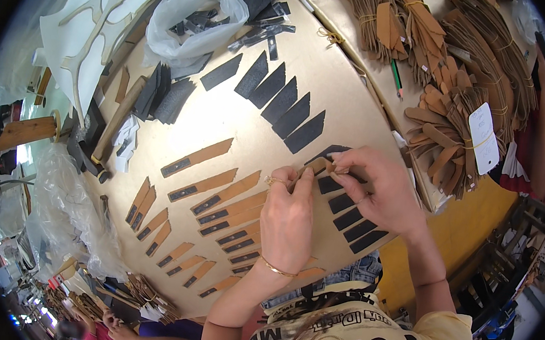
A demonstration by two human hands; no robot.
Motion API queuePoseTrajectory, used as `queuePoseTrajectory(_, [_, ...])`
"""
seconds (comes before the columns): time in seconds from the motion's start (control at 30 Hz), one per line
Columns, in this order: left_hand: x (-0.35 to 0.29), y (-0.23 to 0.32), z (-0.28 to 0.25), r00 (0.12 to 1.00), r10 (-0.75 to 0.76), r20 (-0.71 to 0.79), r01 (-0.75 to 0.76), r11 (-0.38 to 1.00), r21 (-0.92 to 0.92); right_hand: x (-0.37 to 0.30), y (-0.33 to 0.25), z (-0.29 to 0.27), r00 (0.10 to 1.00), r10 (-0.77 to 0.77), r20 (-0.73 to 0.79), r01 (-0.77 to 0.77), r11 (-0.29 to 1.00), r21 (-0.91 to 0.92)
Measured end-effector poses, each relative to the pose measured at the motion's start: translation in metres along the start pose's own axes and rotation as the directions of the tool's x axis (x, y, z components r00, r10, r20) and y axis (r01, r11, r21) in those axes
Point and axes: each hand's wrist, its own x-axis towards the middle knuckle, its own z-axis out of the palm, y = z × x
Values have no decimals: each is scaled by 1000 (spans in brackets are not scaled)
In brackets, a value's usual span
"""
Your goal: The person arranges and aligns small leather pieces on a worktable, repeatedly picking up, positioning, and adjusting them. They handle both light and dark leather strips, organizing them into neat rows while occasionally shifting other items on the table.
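Between my two hands, over the right side of the tan work table (135,187), is a small brown leather strip (317,165). My left hand (286,223) is closed on its near part, thumb and fingers pinched together. The fingertips of my right hand (381,186) pinch its other end. Rows of brown leather strips (203,184), each with a dark patch at one end, lie to the left of my left hand, some partly hidden by it. Below my right hand is a column of black slanted pieces (348,219). More black pieces (282,98) lie in a fanned row beyond.
A clear plastic bag (226,1) of black scraps stands at the back, with a hammer (118,121) to its left. Bundled brown leather strips (484,52), a green pencil (396,78) and a white tag (483,138) lie at right. Other people's arms (543,135) show at the edges.
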Motion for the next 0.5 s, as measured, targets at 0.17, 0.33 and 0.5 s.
queuePoseTrajectory(0.17, [1, 1, -1, 1000, -9, -11, 8, 1000, -24, -11, -6, 13, 995, -103, -16, 100, 986, -135])
queuePoseTrajectory(0.33, [3, -4, -12, 999, -45, -27, 39, 977, -211, -16, -13, 14, 995, -33, 97, 48, 987, -156])
queuePoseTrajectory(0.5, [-7, 5, -11, 997, 12, -73, -28, 974, -223, -13, -19, 14, 995, 13, 98, 0, 992, -124])
